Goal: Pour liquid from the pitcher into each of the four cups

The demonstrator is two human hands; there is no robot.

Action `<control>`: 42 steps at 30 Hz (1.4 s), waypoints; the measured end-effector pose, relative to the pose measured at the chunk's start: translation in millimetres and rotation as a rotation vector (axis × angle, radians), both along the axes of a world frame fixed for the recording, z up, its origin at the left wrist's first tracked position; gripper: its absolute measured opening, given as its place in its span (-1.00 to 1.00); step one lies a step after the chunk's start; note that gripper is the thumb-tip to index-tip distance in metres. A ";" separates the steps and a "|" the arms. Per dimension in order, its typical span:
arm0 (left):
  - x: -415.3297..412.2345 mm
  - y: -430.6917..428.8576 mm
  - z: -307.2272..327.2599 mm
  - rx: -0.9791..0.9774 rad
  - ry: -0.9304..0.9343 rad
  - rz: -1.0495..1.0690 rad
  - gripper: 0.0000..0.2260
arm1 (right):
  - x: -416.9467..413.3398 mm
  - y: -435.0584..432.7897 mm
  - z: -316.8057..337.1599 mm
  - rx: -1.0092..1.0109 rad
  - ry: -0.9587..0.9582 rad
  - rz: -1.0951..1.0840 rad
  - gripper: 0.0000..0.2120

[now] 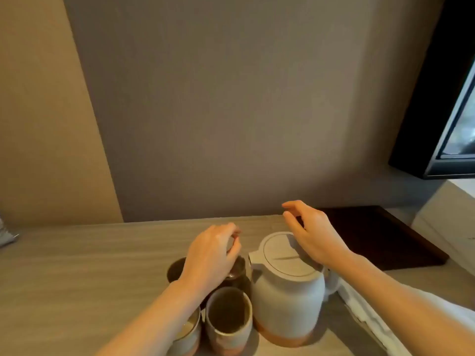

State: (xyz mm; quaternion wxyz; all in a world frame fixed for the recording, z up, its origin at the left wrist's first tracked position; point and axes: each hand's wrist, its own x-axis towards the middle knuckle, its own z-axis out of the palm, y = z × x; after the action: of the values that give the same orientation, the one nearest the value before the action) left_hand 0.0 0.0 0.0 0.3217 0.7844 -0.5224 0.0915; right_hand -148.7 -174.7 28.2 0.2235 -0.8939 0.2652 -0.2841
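A white ceramic pitcher point(288, 291) with a flat lid and an orange base stands upright on the counter. Left of it several ceramic cups cluster together: one nearest me point(228, 321), one at the lower left point(189, 332) under my forearm, and two behind, a dark one point(175, 269) and one point(237, 271) mostly hidden by my left hand. My left hand point(210, 255) hovers over the back cups with fingers loosely curled, holding nothing I can make out. My right hand point(312, 232) floats above the pitcher's lid, fingers apart, holding nothing.
A dark wooden tray point(385, 237) lies at the back right. White cloth point(367, 314) lies right of the pitcher under my right forearm. The wall stands close behind the counter, and a dark-framed window point(452, 111) is at the upper right.
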 end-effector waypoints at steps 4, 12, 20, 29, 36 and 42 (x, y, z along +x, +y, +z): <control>-36.8 -2.3 2.2 -0.042 0.008 -0.097 -0.72 | -26.7 -1.9 -12.7 0.068 -0.045 -0.079 -0.67; -94.6 -22.6 -16.8 -0.029 -0.206 -0.177 -0.59 | -59.0 -20.2 -48.1 0.237 -0.110 -0.238 -0.74; -96.9 -22.9 -34.2 0.029 -0.353 -0.123 -0.57 | -62.9 -19.7 -65.9 0.646 -0.273 -0.209 -0.64; -89.7 -15.2 -45.3 -0.039 -0.266 -0.210 -0.59 | -65.5 -11.2 -76.4 0.836 -0.486 -0.112 -0.42; -98.4 -13.5 -53.8 -0.148 -0.200 -0.171 -0.63 | -64.2 -3.9 -75.0 0.840 -0.553 -0.083 -0.40; -97.1 -9.7 -53.9 -0.152 -0.191 -0.183 -0.62 | -56.3 1.6 -78.7 0.954 -0.703 -0.238 -0.65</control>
State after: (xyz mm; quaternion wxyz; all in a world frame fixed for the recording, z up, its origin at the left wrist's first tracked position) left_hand -97.1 -9.7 -53.9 0.3361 0.6945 -0.6115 0.1754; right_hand -205.0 -173.0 -50.5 0.6408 -0.5115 0.3718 -0.4354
